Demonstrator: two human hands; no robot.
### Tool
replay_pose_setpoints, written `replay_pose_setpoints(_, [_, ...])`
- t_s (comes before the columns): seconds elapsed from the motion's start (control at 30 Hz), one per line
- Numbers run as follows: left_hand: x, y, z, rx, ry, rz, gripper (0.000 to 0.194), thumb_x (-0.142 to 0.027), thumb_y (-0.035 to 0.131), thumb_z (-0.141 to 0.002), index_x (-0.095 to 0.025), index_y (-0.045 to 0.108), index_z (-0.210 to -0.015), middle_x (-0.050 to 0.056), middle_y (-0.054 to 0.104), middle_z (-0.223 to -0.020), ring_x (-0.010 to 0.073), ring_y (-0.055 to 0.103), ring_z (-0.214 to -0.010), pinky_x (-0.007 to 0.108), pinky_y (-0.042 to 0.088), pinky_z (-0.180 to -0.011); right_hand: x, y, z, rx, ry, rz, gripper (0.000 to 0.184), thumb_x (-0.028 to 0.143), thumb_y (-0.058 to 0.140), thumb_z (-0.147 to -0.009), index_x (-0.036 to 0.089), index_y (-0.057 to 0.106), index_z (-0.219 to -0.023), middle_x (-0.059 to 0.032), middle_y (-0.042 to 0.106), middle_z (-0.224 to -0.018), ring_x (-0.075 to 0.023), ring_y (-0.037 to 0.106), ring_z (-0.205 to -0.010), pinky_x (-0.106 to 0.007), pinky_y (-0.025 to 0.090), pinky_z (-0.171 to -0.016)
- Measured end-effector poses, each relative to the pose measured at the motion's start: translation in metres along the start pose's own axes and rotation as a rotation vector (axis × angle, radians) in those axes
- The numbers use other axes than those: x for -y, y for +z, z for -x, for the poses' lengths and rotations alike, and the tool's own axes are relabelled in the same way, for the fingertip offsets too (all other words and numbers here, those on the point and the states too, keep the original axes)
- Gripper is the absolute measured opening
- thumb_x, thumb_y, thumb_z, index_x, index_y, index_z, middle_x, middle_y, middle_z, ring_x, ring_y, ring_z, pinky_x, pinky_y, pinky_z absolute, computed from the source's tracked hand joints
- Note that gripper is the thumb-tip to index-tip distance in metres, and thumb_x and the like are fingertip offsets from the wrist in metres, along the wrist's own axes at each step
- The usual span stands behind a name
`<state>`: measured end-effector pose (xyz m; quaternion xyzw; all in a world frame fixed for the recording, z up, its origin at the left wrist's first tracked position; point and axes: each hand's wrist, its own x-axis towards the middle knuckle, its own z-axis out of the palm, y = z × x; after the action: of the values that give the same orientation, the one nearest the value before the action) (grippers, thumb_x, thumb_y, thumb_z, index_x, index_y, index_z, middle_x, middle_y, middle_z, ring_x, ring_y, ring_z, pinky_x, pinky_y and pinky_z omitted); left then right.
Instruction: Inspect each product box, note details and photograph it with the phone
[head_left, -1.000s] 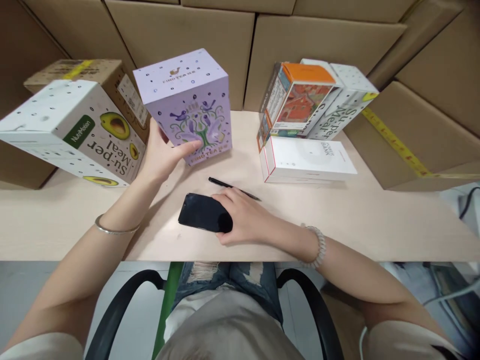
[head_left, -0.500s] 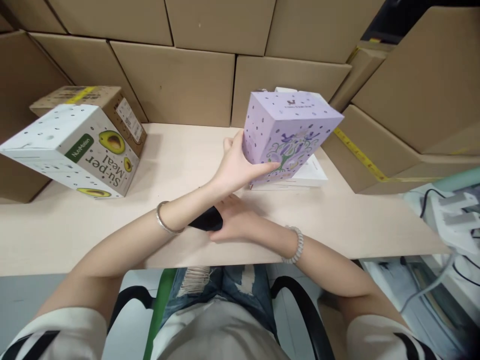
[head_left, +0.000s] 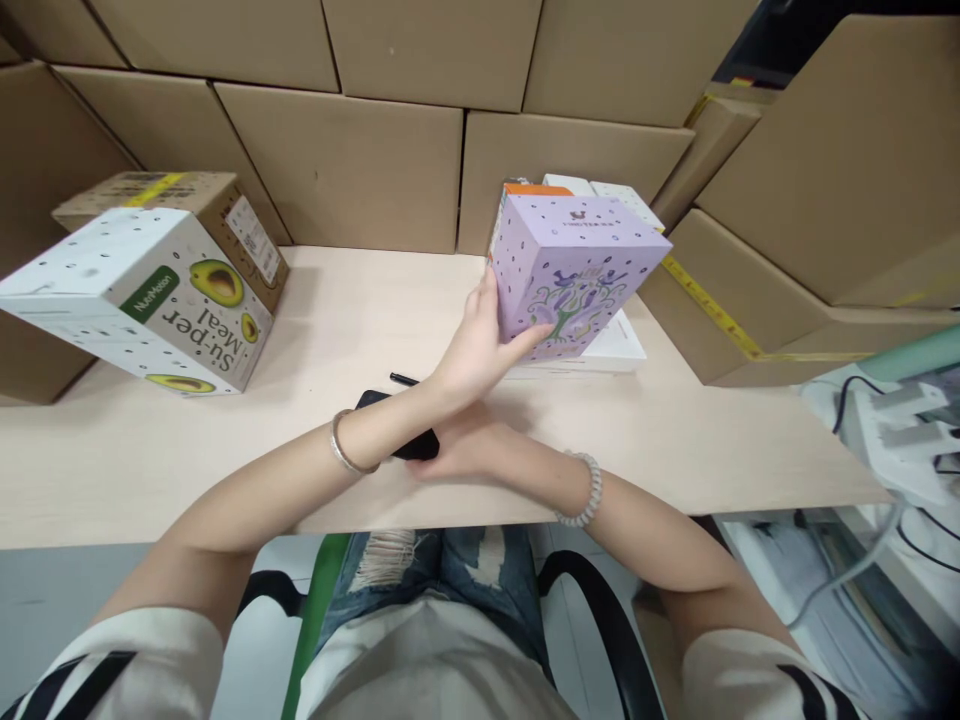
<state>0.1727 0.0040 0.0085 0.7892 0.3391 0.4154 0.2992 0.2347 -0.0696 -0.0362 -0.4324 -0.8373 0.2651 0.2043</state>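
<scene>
My left hand grips the left edge of a purple printed box, its thumb across the front. The box leans a little, close against the things behind it. Under my left forearm, my right hand is closed around the right end of a flat black object, perhaps a phone, which is partly covered by the forearm. Most of the right hand's fingers are hidden. A thin black pen-like stick lies just beyond the black object on the table.
An orange-topped box and white boxes stand or lie around the purple one. At left is a white avocado-print box before a brown carton. Cartons wall the table; a white power strip sits at right.
The purple box has shifted slightly left and settled more upright, with the orange-topped box now showing behind it. More of the black object and the pen-like stick have come into sight.
</scene>
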Motion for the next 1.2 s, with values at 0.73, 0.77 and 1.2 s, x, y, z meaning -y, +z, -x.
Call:
replay_pose_setpoints(0.73, [-0.06,0.044,-0.049,0.307,-0.216,-0.22,0.095,-0.058,0.062,-0.106,-0.009,0.019,-0.175,0.028,0.044,-0.174,0.0462,0.057,-0.152,0.054,0.055,-0.117,0.007,-0.004,-0.003,0.031,0.016,0.161,0.108,0.05,0.089,-0.083,0.029,0.037,-0.176,-0.0081,0.045,-0.18,-0.0409,0.041,-0.166,-0.053,0.041,-0.135])
replay_pose_setpoints(0.77, [-0.059,0.045,-0.05,0.307,-0.21,-0.207,0.094,-0.058,0.062,-0.106,-0.009,0.02,-0.175,0.028,0.047,-0.172,0.0456,0.06,-0.149,0.054,0.056,-0.116,0.005,-0.002,-0.002,0.028,0.012,0.154,0.107,0.05,0.088,-0.085,0.03,0.036,-0.176,-0.0078,0.045,-0.18,-0.0407,0.04,-0.167,-0.053,0.041,-0.135])
replay_pose_setpoints(1.2, [-0.011,0.005,-0.019,0.359,-0.198,-0.353,0.06,-0.04,0.075,-0.098,-0.006,0.062,-0.146,0.024,0.054,-0.147,0.0412,0.055,-0.146,0.05,0.048,-0.124,0.018,-0.059,0.052,0.11,0.011,0.064,0.051,0.032,0.067,-0.104,0.014,0.062,-0.152,-0.0203,0.065,-0.158,-0.0345,0.063,-0.147,-0.054,0.053,-0.124])
